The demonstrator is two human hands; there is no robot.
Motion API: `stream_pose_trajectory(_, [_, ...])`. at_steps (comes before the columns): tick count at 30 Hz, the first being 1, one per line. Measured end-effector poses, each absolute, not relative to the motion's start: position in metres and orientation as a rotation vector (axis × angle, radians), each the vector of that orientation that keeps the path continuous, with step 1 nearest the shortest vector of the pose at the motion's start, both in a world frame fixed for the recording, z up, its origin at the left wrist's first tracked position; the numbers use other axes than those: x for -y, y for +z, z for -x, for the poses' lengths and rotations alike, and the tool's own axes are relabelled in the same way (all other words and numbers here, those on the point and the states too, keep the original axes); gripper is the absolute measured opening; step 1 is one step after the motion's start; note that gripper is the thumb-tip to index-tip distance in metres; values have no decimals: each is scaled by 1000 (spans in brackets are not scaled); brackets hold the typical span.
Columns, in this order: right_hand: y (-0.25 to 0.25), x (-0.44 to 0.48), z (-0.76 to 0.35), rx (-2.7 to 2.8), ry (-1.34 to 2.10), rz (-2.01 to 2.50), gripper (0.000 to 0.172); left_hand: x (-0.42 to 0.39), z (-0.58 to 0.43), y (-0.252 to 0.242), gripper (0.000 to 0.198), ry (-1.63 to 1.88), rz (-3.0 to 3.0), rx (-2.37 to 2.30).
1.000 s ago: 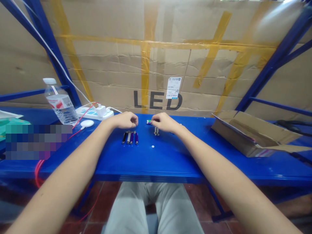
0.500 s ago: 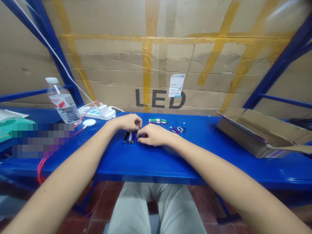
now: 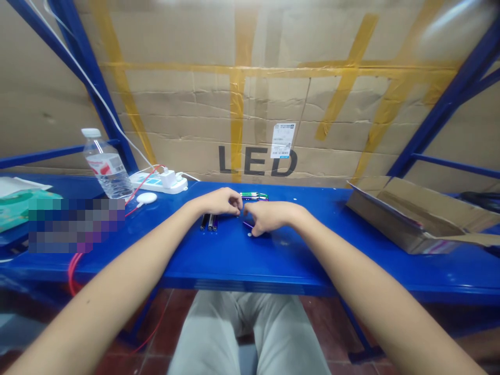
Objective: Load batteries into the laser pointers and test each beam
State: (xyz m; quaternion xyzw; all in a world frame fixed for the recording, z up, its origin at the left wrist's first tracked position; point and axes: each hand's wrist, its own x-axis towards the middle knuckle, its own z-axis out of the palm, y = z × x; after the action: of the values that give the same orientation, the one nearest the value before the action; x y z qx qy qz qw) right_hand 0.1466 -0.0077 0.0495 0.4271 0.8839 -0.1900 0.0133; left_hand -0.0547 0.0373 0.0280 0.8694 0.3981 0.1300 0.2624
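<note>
My left hand point(image 3: 223, 201) hovers over the table with curled fingers; whatever may be in its pinch is hidden. Below its wrist lie a few short, slim metallic cylinders, one black point(image 3: 203, 222), one silver point(image 3: 211, 222) and one purple point(image 3: 215, 223), side by side, their far ends covered by the hand. My right hand point(image 3: 267, 214) is close by on the right, thumb and fingers bent around a slim purple piece point(image 3: 247, 225) whose kind I cannot make out. Behind the hands lie several green and silver slim cylinders point(image 3: 253, 196).
An open cardboard box point(image 3: 406, 229) stands at the right of the blue table point(image 3: 242, 265). On the left are a water bottle point(image 3: 109, 169), a white power strip point(image 3: 179, 183), a round white puck point(image 3: 147, 198) and red cable point(image 3: 74, 271). A large carton point(image 3: 187, 114) backs the table.
Both hands have shifted to the right, the right one farther, away from the row of cylinders. The small carabiners seen earlier are now hidden behind the right hand.
</note>
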Motion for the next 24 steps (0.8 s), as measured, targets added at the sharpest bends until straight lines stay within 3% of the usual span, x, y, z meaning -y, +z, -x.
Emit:
stream_pose_trajectory(5, [57,-7,-200,-2771,-992,-1351,5,-33,49,26,21,485,-2308,-1062])
stream_pose_trajectory(11, [37,-18,-193,-3073,-1241,-1700,17,-27,31,23,23,849,-2271,-1030])
stream_pose_trajectory(14, [27,-18,-178,-3237,-1157,-1645,13,-25,25,21,24,899,-2228,-1043])
stream_pose_trajectory(17, [25,-20,-177,-3318,-841,-1732,5,-27,25,18,22,845,-2307,-1062])
stream_pose_trajectory(24, [28,-32,-195,-3257,-637,-1962,5,-27,27,16,29,478,-2843,-884])
